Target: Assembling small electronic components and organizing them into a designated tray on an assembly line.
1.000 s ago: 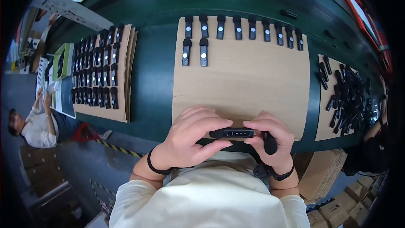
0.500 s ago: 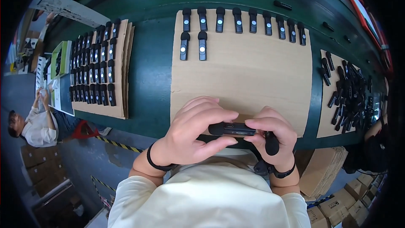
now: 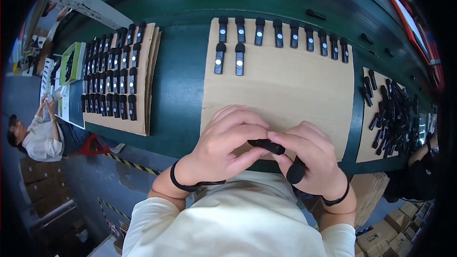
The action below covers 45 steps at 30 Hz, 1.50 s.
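Note:
My left hand [image 3: 226, 145] pinches a small black clip-on wireless microphone [image 3: 267, 146] between thumb and fingertips; its other end is hidden inside the hand. The fingertips of my right hand [image 3: 314, 154] touch the microphone's free end. Tucked in the right palm is a second microphone [image 3: 296, 171], whose black foam tip points down toward me. Beyond both hands lies a cardboard sheet [image 3: 281, 90] with a full row of microphones [image 3: 259, 32] along its far edge, foam ends away from me. Two more microphones [image 3: 239, 59] form a second row at its left.
At left, stacked cardboard [image 3: 148, 90] carries several rows of microphones. A loose pile of them [image 3: 392, 109] covers cardboard at right. Some lie on the green table [image 3: 178, 85] toward the back. A person [image 3: 43, 138] sits far left; another person's arm [image 3: 423, 150] shows at right.
The microphone in my left hand has turned from level to slanting down rightward, and its port no longer shows. My right fingers have shifted along its end. The whole view has shifted slightly.

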{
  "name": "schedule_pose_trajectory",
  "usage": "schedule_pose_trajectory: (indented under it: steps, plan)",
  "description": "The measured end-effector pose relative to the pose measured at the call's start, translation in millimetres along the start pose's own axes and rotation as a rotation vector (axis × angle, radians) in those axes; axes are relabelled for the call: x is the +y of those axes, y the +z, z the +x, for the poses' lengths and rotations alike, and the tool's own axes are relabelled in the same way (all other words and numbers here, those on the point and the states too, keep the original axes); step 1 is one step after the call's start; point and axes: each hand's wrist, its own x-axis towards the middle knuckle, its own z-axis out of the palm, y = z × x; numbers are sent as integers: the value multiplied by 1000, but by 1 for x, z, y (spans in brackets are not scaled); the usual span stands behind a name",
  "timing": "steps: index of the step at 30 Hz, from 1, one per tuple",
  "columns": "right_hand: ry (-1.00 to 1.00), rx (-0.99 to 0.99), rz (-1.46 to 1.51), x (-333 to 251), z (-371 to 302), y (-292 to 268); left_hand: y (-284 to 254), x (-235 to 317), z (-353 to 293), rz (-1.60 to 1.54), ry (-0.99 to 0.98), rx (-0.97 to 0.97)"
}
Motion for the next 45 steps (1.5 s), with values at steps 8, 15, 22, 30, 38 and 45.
schedule_pose_trajectory:
  steps: [8,15,22,30,38,45]
  plan:
    - [-29,-171,-400,20,58,-12,-35,-23,-17,205,-209,151]
    - [-27,-151,-773,60,70,11,-41,-49,-23,196,-365,190]
    - [28,-199,-735,69,63,25,-44,-57,-24,99,-352,124]
    - [72,-133,-711,69,69,22,-43,-47,-22,237,-347,154]
    - [137,-139,-428,14,60,29,-41,3,6,227,-103,-16]
    - [267,-44,18,-2,30,19,-35,4,4,109,-82,61]
